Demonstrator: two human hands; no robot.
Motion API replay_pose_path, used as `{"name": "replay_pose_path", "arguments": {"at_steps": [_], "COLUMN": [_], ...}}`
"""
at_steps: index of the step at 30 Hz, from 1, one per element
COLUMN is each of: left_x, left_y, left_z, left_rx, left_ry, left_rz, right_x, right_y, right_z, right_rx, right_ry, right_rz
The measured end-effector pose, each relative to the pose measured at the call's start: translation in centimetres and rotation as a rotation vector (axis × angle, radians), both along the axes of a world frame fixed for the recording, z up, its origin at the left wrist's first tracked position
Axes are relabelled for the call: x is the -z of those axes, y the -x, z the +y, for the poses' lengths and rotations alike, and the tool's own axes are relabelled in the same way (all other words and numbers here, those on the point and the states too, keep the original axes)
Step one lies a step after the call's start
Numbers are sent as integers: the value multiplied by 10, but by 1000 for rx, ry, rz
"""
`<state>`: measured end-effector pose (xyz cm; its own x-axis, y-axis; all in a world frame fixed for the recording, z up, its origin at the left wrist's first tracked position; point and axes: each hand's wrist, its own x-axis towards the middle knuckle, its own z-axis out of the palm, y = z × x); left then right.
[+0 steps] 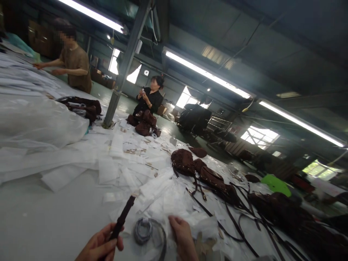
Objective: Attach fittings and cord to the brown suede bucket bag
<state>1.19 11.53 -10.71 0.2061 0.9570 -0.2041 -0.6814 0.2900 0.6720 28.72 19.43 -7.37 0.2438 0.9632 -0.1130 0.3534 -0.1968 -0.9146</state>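
Held up in my left hand (101, 243) is a dark brown strap (123, 219) with a small metal piece at its top end. The fingers are closed round its lower part. To the right, my right hand (182, 233) hovers over or rests on the white sheets (160, 192); its fingers point forward and I see nothing held in them. Between both hands lies a grey coiled roll of tape or strip (143, 231), with a loose tail curving toward me.
Dark brown fringed bags (183, 161) with long straps (231, 217) line the table's right side. More brown bags (145, 123) sit farther back near a co-worker (150, 96). Clear plastic (40, 119) covers the left, near a metal post (119, 83). Another person (77, 65) works at far left.
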Motion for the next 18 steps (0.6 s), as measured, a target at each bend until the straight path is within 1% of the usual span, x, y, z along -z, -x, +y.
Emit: {"name": "replay_pose_path", "arguments": {"at_steps": [2, 4, 6, 7, 8, 10, 13, 16, 18], "left_x": [-27, -52, -70, -75, -78, -78, -69, -61, -58], "left_y": [3, 2, -3, -8, -14, -29, -53, -72, -81], "left_z": [-8, -18, -28, -32, -36, -43, -53, -64, -70], "left_rx": [25, 67, 157, 204, 236, 245, 190, 235, 278], "left_ry": [-33, -66, -95, -103, -105, -87, -40, 7, -8], "left_rz": [-11, 21, 69, 89, 103, 124, 211, 377, 484], "right_x": [4, 7, 6, 3, 0, -7, -17, -24, -27], "right_y": [11, 21, 29, 32, 34, 38, 47, 56, 60], "right_z": [-25, -49, -71, -81, -90, -106, -130, -153, -166], "right_rx": [30, 73, 107, 115, 117, 99, 31, -37, -71], "right_ry": [34, 50, 50, 43, 32, 4, -43, -74, -85], "right_rz": [241, 439, 591, 652, 702, 798, 927, 953, 943]}}
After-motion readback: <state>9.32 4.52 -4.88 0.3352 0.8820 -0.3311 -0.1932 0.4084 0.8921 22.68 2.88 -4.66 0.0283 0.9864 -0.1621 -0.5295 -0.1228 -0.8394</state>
